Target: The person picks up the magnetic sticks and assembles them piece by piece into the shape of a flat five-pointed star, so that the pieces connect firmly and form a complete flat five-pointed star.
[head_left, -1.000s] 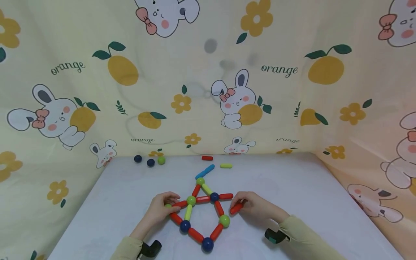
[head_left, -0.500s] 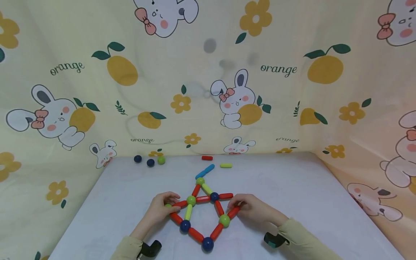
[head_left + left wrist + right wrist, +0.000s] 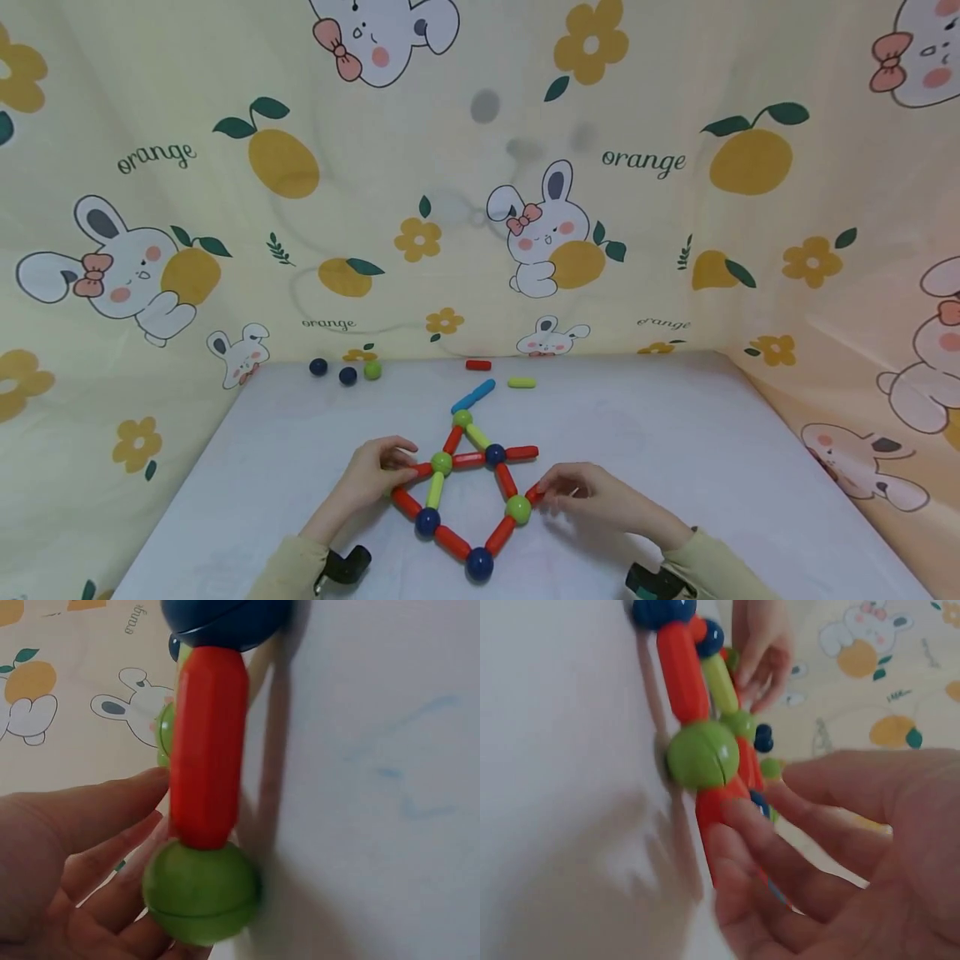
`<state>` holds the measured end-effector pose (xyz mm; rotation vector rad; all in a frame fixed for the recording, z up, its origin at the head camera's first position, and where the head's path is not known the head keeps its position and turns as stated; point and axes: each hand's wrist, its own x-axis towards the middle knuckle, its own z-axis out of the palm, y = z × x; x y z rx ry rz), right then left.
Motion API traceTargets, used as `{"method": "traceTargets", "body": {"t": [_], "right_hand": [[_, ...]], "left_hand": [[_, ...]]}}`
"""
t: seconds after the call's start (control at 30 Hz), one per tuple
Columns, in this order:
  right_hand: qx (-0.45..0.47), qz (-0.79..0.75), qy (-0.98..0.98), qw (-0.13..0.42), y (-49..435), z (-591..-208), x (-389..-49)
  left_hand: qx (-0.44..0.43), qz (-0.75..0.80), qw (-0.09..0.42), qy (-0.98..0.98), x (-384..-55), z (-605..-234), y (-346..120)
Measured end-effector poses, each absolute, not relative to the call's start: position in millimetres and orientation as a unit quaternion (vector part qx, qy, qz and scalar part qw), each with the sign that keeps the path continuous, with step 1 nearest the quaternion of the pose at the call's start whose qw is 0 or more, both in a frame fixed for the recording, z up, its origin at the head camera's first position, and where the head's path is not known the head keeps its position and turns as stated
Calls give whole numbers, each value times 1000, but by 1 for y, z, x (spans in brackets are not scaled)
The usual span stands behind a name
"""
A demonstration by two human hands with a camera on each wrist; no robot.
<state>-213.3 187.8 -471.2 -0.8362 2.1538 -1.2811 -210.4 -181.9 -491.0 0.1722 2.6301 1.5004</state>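
Note:
A frame of red and yellow-green magnetic rods joined by blue and green balls lies on the table. My left hand (image 3: 375, 467) holds a red rod (image 3: 423, 471) at its left side, thumb against the rod. The green corner ball (image 3: 202, 891) there is hidden by the hand in the head view. On the right, another red rod (image 3: 724, 814) joins the green ball (image 3: 518, 509) and points outward. Fingertips of my right hand (image 3: 592, 496) touch this rod, with the thumb apart from them.
Blue rods (image 3: 474, 395) lie end to end by the top green ball. Behind are a loose red rod (image 3: 478, 365), a yellow-green rod (image 3: 522, 382), two blue balls (image 3: 348, 376) and a green ball (image 3: 372, 369). A printed curtain (image 3: 450, 275) stands behind the table.
My right hand has brought the red rod onto the right green ball, then moved slightly outward with loosened fingers. My left hand has shifted slightly over the corner ball.

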Motion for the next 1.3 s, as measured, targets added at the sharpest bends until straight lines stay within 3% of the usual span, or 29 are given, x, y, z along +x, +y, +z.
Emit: {"method": "traceTargets", "body": {"t": [0.23,0.5,0.7,1.03,1.3], "right_hand": [[-322,-502,719,357,177,-482,-196],[-302,-523,699,382,168,-484,-193],[-277,-515,726,362,180,-479,-203],[-219,-500,785,293,198,-474,-242],[-189,-486,818,243,202,-468,-258]], "left_hand": [[75,452,67,886,-220,-479,-170],[97,423,96,896,-226,-469,-156],[75,463,137,873,-222,-464,-151],[31,629,284,723,-212,-473,-150],[26,647,273,712,-212,-473,-154]]}}
